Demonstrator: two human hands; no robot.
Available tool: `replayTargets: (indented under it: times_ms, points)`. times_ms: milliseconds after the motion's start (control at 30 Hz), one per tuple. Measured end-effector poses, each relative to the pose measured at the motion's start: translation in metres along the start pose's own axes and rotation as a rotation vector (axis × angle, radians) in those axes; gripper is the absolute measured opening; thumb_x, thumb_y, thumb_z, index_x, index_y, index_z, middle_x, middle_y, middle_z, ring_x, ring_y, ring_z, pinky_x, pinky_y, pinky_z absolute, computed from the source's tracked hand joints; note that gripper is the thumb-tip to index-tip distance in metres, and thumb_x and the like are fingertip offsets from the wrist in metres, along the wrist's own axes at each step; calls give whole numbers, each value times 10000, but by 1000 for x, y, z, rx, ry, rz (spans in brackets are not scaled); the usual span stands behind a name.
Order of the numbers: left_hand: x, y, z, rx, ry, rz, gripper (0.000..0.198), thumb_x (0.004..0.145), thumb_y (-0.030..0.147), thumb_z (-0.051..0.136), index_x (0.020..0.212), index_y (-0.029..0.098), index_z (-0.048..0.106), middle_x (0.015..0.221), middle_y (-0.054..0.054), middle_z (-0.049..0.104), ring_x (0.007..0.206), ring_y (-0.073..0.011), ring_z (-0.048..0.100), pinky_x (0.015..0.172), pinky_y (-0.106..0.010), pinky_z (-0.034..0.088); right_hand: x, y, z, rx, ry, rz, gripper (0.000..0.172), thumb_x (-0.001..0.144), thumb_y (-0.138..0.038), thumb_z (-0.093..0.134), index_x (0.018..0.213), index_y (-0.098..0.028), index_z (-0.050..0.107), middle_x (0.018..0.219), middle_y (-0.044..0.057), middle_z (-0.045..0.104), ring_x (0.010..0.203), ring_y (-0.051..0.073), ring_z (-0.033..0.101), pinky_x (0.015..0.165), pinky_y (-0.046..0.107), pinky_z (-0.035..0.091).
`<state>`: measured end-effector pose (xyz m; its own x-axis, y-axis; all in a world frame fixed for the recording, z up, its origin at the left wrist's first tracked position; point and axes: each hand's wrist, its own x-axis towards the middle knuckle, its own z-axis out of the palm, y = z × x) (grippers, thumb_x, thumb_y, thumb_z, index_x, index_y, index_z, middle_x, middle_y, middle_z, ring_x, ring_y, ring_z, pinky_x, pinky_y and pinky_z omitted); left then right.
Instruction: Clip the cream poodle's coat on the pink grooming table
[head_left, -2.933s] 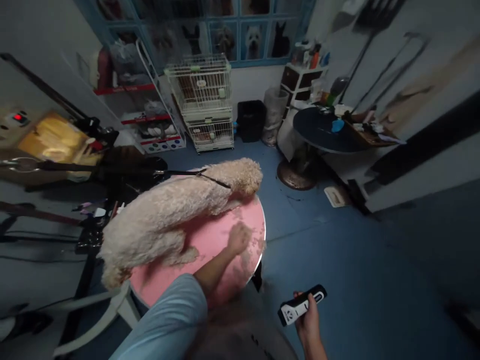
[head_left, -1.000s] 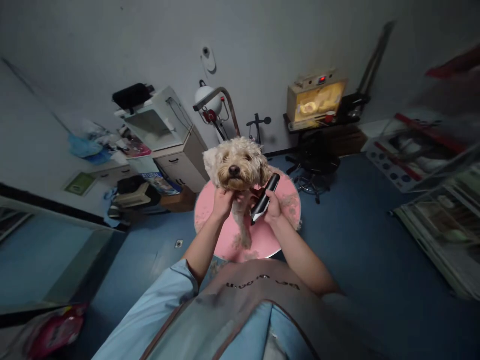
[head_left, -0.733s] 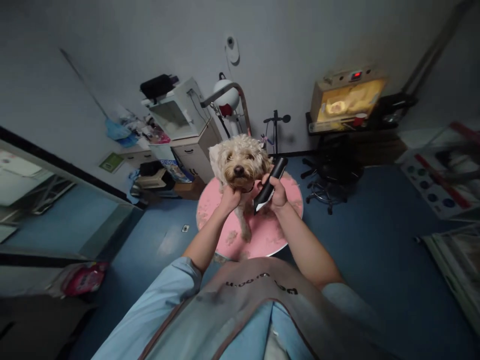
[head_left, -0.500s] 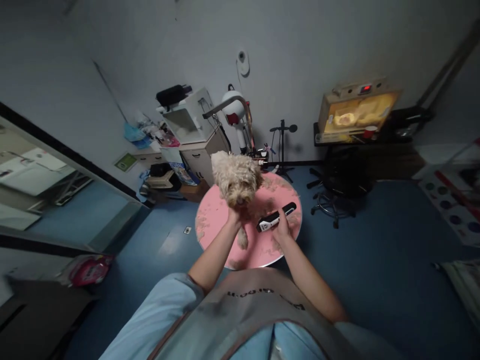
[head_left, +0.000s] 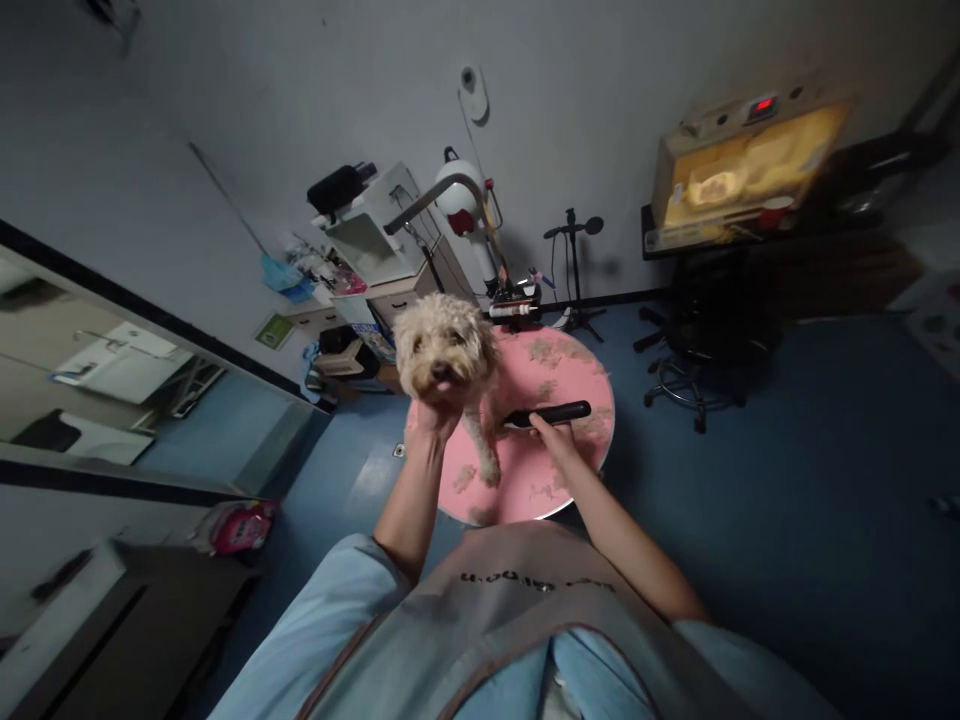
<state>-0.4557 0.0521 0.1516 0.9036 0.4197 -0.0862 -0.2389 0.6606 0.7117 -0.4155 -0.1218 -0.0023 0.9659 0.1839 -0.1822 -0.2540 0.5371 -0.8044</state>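
Note:
A curly cream-coloured dog [head_left: 444, 345] is on a round pink table [head_left: 517, 480], its face toward me and a foreleg planted on the top. Under its chin, my left hand [head_left: 437, 420] is closed around the lower jaw, the fingers partly hidden by fur. My right hand [head_left: 553, 433] grips a black hair clipper [head_left: 561, 412]. The clipper's head points left and meets the dog's side near the foreleg; whether it touches the skin cannot be seen. Tufts of cut fur [head_left: 551, 350] lie scattered over the tabletop.
Behind the table stand a white-and-red dryer [head_left: 459, 200] and a curved metal arm [head_left: 442, 190]. Further right are a microphone stand [head_left: 574, 260], a wheeled stool [head_left: 682, 385] and a lit wooden box [head_left: 750, 165]. Cabinets and a white appliance [head_left: 375, 240] line the left back.
The dog's head has been lifted and shifted left with my left hand under the chin. My right hand has turned the clipper and brought its head to the dog's side. The view has tilted.

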Motion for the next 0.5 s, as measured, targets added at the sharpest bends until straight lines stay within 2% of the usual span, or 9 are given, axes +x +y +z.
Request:
replayTargets:
  times_ms: [67,133,167,233,300,400,500]
  points:
    - [4,13,12,29,-21,52,268,716,294,780,953,196,700,865,2,715,664,-65,629,523,-120,472,6,-22,29,-152,-86,-228,337,634,-394,780,866,-202,627,820,21,669,728,172,621,700,324,529]
    - [9,24,20,47,-13,106,233,690,269,782,889,181,699,811,-1,712,654,-88,636,512,-147,469,12,-41,62,-267,-139,-464,304,692,-383,728,924,-215,626,981,38,672,929,199,633,885,362,516]
    - [12,30,22,56,-9,125,213,684,256,777,865,178,696,797,-3,711,658,-94,639,507,-151,462,15,-46,79,-322,-169,-516,309,704,-380,715,951,-219,621,1010,38,670,959,200,632,914,365,508]
    - [15,40,24,67,-9,154,197,681,237,769,855,179,696,806,-11,717,699,-103,654,534,-153,468,18,-47,103,-449,-254,-528,322,702,-374,721,971,-227,624,1006,31,679,960,201,640,918,368,508]
    - [16,48,24,73,-10,170,219,668,220,771,871,185,696,822,-16,724,735,-113,666,567,-157,483,18,-37,113,-570,-310,-475,325,695,-368,730,975,-234,633,976,23,692,947,205,649,907,376,512]
    - [15,57,22,82,28,157,240,638,198,772,857,186,676,775,-8,719,682,-108,657,534,-154,468,13,-21,108,-674,-318,-412,325,715,-378,715,995,-237,631,948,23,697,940,210,654,895,387,516]
    - [16,63,19,151,84,106,210,614,183,750,785,170,630,624,14,662,525,-82,587,431,-146,385,9,-28,107,-676,-328,-463,311,729,-409,704,964,-225,615,916,28,685,892,207,657,854,380,534]
